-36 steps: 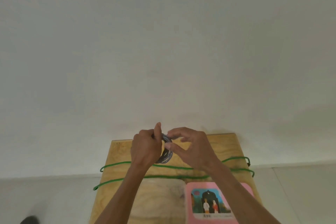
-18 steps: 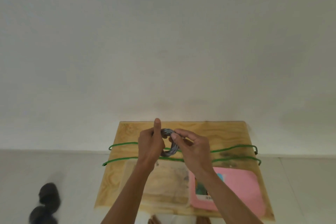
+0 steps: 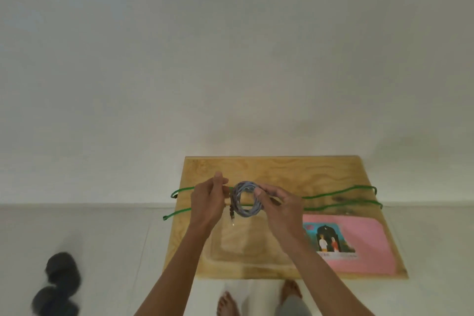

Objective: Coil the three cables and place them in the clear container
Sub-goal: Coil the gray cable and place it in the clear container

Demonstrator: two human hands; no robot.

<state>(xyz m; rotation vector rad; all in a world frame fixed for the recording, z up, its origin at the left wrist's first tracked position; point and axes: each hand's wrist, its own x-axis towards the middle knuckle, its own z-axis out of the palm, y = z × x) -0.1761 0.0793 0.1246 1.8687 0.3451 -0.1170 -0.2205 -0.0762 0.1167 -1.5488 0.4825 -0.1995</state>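
Above the wooden table [image 3: 282,169] I hold a grey braided cable [image 3: 246,199] wound into a small ring. My left hand [image 3: 209,200] pinches its left side, and a short plug end dangles below those fingers. My right hand [image 3: 278,204] pinches the ring's right side. A green cable [image 3: 341,194] lies stretched across the table in two long strands and hangs over both side edges. The clear container [image 3: 246,261] sits on the table below my hands, near the front edge. A third cable does not show.
A pink lid or card with a picture [image 3: 359,246] lies on the table's right front. Dark round weights [image 3: 57,287] sit on the floor at the left. My bare feet [image 3: 228,303] stand at the table's front edge. A pale wall rises behind.
The view has tilted down, showing more table and floor. My hands have turned the grey coil so its ring faces up, and the plug end now hangs below my left hand.
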